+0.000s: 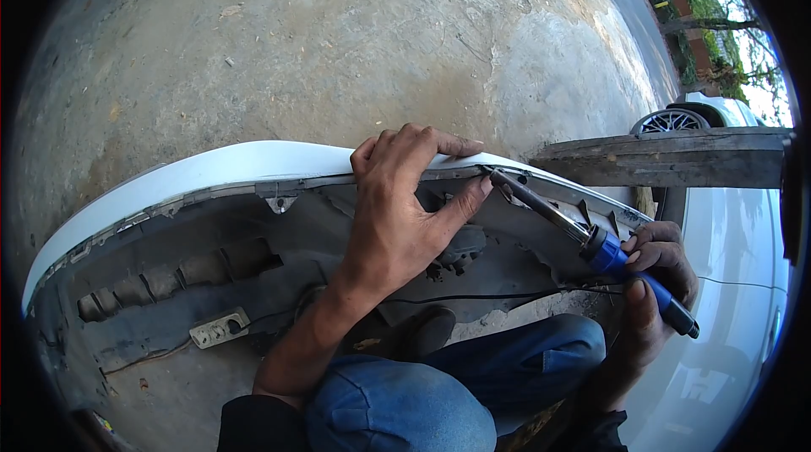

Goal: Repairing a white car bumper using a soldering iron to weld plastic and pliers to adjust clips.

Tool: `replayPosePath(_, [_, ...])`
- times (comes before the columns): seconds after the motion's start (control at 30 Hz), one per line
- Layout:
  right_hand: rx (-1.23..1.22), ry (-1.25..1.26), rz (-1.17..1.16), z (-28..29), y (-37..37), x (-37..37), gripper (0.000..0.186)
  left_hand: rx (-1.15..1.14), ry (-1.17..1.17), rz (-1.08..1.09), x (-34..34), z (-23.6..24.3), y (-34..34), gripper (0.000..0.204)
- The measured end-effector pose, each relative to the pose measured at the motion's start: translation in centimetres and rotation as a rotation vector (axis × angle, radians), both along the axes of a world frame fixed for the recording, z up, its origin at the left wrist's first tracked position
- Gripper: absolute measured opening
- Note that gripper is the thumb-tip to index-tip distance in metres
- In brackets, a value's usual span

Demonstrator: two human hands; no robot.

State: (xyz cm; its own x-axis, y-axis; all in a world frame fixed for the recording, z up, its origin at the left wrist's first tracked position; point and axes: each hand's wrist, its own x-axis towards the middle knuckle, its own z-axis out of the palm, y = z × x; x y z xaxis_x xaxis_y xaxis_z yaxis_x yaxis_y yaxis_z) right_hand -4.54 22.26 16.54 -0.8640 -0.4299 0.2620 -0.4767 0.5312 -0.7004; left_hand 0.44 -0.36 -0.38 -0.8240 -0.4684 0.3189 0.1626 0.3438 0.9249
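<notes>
A white car bumper point(245, 156) lies before me with its dark inner side facing me. My left hand point(397, 198) grips its upper edge, fingers over the white outer face and thumb on the inner side. In my right hand point(655, 275) is a soldering iron point(604, 249) with a blue handle and a long metal shaft. The shaft slants up to the left. Its tip is at the bumper's inner edge, close beside my left thumb; the exact contact point is too small to make out.
A power strip point(220, 329) with a plug in it sits at the lower left, and a black cable point(473, 296) runs right. A wooden beam point(667, 158) juts in at the right, by a white car point(726, 283). My bent knees are close below the bumper. Concrete floor point(338, 46) lies beyond.
</notes>
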Motion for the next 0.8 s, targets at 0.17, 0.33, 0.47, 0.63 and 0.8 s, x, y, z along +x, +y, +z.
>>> replayPosePath(0.17, [0.002,-0.003,-0.008,0.1,0.0,0.0,0.044,-0.005,0.010,-0.003,-0.1,-0.2,0.0,0.033])
replayPosePath(0.33, [0.004,-0.006,-0.009,0.1,-0.1,0.0,0.044,-0.001,0.021,-0.006,0.0,-0.2,0.0,0.029])
replayPosePath(0.47, [0.023,0.004,-0.004,0.1,0.1,-0.1,0.043,0.003,0.009,-0.011,0.0,-0.1,0.0,0.033])
replayPosePath(0.63, [-0.063,0.030,-0.015,-0.2,0.8,-0.2,0.042,-0.007,0.005,-0.011,0.1,-0.1,-0.3,0.036])
replayPosePath(0.8, [-0.033,0.011,0.003,0.0,1.0,-0.1,0.040,0.016,0.004,-0.050,0.3,0.1,-0.6,0.030])
